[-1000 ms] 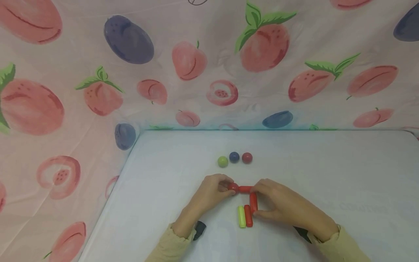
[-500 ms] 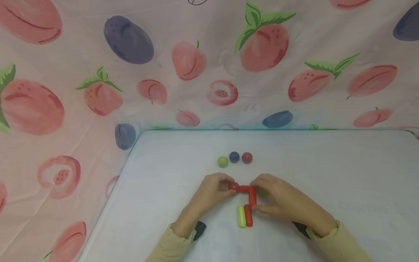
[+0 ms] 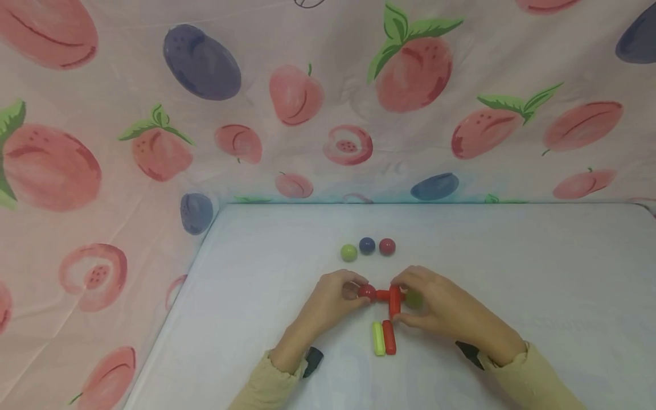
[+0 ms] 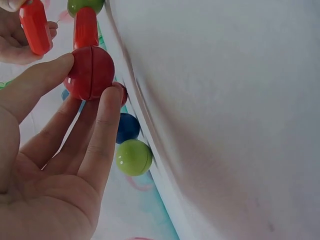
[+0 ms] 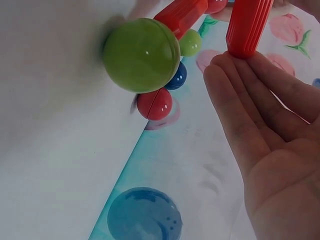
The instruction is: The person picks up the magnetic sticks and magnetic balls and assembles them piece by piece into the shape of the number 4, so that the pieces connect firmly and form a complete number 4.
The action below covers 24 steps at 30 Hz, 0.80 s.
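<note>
Right hand (image 3: 434,297) now slightly farther from person than one second ago, red ribbed stick (image 3: 394,302) moved along with it. In head view, held stick now crosses over second red stick (image 3: 382,295), whose right end shows beyond it; earlier, held stick lay wholly on near side. Its near end no longer alongside red stick lying on counter (image 3: 389,337). Smooth green ball (image 3: 413,299), hidden earlier, now visible beside right palm.

No text, label, brand, number or sign is legible. Faint, letter-like marks (image 3: 564,324) on the white tabletop (image 3: 543,256), at the right of the head view, are too blurred to read. A dark outline (image 3: 309,7) on the fruit-print cloth (image 3: 333,42), cropped above, yields no readable character.
</note>
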Motion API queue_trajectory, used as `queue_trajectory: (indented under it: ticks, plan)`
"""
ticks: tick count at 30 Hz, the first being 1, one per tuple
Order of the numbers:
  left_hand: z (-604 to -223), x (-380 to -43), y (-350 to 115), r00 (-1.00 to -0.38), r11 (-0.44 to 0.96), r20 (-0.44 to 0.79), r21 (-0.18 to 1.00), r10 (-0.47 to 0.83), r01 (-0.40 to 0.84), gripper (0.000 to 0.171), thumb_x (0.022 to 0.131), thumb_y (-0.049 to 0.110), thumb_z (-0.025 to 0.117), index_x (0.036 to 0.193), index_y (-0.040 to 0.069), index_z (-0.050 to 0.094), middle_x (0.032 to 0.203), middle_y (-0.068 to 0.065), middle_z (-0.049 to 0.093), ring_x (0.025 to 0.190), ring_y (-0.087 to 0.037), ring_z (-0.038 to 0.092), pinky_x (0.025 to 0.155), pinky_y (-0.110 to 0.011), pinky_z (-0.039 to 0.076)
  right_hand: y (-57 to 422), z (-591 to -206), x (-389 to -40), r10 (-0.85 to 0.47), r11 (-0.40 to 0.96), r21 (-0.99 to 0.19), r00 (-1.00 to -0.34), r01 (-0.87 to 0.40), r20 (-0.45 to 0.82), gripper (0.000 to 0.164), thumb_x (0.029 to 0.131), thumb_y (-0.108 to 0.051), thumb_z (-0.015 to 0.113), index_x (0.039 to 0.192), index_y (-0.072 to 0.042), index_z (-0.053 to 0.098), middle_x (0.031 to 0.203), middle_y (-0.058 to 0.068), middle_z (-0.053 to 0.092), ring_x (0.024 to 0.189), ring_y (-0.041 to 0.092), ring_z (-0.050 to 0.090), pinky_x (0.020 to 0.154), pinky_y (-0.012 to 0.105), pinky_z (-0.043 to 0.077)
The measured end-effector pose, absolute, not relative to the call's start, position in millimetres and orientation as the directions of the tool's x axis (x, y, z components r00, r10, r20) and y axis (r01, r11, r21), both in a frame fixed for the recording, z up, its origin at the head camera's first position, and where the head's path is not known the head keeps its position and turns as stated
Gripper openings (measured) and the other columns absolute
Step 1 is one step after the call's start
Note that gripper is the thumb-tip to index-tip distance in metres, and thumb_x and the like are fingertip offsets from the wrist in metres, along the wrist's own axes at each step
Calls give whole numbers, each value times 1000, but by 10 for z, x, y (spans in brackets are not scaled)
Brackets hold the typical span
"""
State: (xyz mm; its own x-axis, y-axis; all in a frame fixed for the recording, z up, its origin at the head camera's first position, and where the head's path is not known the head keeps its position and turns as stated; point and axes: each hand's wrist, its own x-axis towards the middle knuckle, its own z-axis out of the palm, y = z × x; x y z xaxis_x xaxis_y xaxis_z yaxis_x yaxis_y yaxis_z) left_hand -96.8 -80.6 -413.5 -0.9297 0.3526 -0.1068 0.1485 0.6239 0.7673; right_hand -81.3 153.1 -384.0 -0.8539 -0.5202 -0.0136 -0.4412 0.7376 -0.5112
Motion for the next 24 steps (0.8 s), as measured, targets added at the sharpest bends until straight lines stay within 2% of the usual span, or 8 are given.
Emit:
queue_trajectory:
  ticks: [9,15,24]
  plan:
    - [-4142,-967,-812,-926,603,-108,784,361,143,31,86,20,79,114,13,70,103,2,73,90,-9,69,82,-22,56,1531,-3857,-855,-529,704,-532,-847,-470,50,41,76,-27,86,111,-20,66,105,-11,62,100,16,65,89,37,57]
    - [-4139,-960,-815,-926,594,-90,789,367,159,31,85,20,79,114,13,70,104,2,73,90,-9,69,82,-21,56,1527,-3866,-885,-522,696,-532,-849,-483,87,42,76,-28,87,111,-19,65,107,-9,63,102,18,65,90,38,57]
    - [-4135,-947,-816,-925,568,-86,809,370,152,31,85,19,79,114,13,69,105,2,72,93,-11,70,83,-24,57,1494,-3863,-923,-476,735,-537,-879,-415,28,49,78,-30,85,120,-17,64,117,-2,63,108,23,64,92,43,56]
